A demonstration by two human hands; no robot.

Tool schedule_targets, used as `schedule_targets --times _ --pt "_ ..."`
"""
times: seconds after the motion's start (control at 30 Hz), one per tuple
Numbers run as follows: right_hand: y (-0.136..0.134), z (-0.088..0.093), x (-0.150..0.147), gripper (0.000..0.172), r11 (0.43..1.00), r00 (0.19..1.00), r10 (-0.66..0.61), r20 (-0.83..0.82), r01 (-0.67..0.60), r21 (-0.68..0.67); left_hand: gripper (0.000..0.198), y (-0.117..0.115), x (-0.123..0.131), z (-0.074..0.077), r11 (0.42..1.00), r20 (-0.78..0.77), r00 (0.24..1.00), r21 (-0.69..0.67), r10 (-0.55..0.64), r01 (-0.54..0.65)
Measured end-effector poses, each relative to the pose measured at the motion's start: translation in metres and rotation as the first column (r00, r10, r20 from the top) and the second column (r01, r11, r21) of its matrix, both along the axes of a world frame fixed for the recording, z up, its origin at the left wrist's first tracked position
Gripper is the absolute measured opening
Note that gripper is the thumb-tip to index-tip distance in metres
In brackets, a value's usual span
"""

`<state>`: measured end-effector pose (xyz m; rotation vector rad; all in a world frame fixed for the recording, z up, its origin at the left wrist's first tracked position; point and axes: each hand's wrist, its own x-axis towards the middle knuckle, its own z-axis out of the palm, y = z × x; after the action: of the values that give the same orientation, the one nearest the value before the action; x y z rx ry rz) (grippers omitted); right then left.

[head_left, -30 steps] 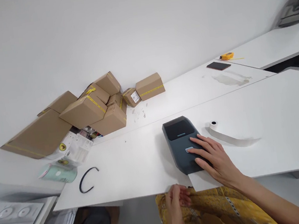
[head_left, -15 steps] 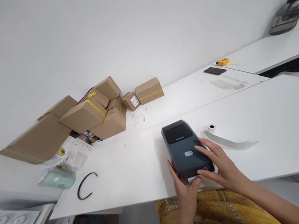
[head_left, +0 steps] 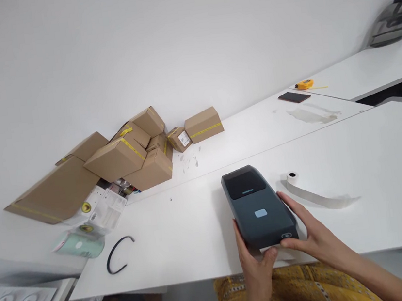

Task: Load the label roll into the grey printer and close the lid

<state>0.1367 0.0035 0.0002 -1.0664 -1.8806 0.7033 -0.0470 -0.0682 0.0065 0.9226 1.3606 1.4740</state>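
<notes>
A dark blue-grey label printer point(head_left: 265, 228), with a black glossy window and a pale button on top, is tilted over the near part of the white table. My left hand point(head_left: 255, 266) grips its left side and near edge, fingers along the side and thumb at the near end. On the other side, my right hand point(head_left: 316, 234) holds the right edge, its thumb at the near right corner. A bit of white paper point(head_left: 285, 253) shows below the printer's near end. Right of the printer lies a white paper roll point(head_left: 292, 177), its strip unrolled.
Several cardboard boxes point(head_left: 114, 157) are stacked against the wall at the left. Nearby are a green pouch point(head_left: 78, 244) and a dark headband point(head_left: 108, 262). Farther right lie a phone point(head_left: 294, 96), a yellow tape measure point(head_left: 305, 84) and a clear jug point(head_left: 394, 24).
My right hand's fingers have left the printer's top and now grip its right side. The view has shifted slightly, so everything sits lower and more to the right.
</notes>
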Motion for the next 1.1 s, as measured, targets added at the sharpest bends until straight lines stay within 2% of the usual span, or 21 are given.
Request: schedule_targets --times 0.17,0.3,0.37,0.47,0.57,0.63,0.7,0.77,0.83,0.97,1.1 --pt "-0.007 -0.005 -0.003 0.096 0.997 0.999 -0.021 -0.038 0.018 -0.076 0.122 0.0 -0.001 0.005 1.0 -0.055 0.998 -0.028 0.01 -0.012" --pt "-0.009 0.006 -0.005 0.091 0.994 0.998 -0.016 -0.066 0.009 -0.107 0.12 0.0 -0.001 0.009 0.999 -0.052 0.998 0.014 -0.035 0.036" --pt "-0.008 0.015 -0.005 0.09 0.996 0.998 -0.003 -0.062 -0.002 -0.087 0.11 -0.001 -0.006 0.015 0.998 -0.109 0.992 0.01 -0.068 0.07" --pt "0.003 0.035 -0.005 0.088 0.999 0.999 0.019 -0.026 -0.018 0.028 0.083 0.0 -0.02 0.034 0.997 -0.263 0.962 0.008 -0.072 0.077" --pt "0.028 0.063 -0.009 0.082 0.962 0.999 0.025 0.022 -0.03 0.27 0.069 0.013 -0.036 0.06 0.993 -0.367 0.93 0.1 -0.016 0.057" --pt "0.05 0.083 -0.015 0.074 0.908 0.999 0.024 0.027 -0.033 0.418 0.063 0.028 -0.043 0.074 0.987 -0.346 0.938 0.153 0.008 0.048" --pt "0.072 0.103 -0.024 0.062 0.889 1.0 0.015 0.002 -0.014 0.457 0.06 0.047 -0.048 0.081 0.984 -0.271 0.96 0.177 0.065 -0.016" --pt "0.091 0.123 -0.034 0.052 0.916 0.999 -0.032 -0.037 0.044 0.4 0.057 0.067 -0.05 0.079 0.978 -0.212 0.965 0.168 0.156 -0.121" --pt "0.108 0.141 -0.044 0.047 0.951 0.992 -0.1 -0.071 0.116 0.286 0.055 0.087 -0.051 0.07 0.981 -0.231 0.955 0.106 0.183 -0.162" --pt "0.144 0.173 -0.06 0.049 0.987 0.986 -0.149 -0.073 0.153 0.051 0.065 0.114 -0.05 0.047 0.992 -0.405 0.911 -0.063 0.077 -0.112" --pt "0.184 0.189 -0.072 0.052 0.988 0.987 -0.147 -0.069 0.143 -0.059 0.068 0.119 -0.045 0.041 0.987 -0.516 0.856 -0.15 -0.022 -0.065"
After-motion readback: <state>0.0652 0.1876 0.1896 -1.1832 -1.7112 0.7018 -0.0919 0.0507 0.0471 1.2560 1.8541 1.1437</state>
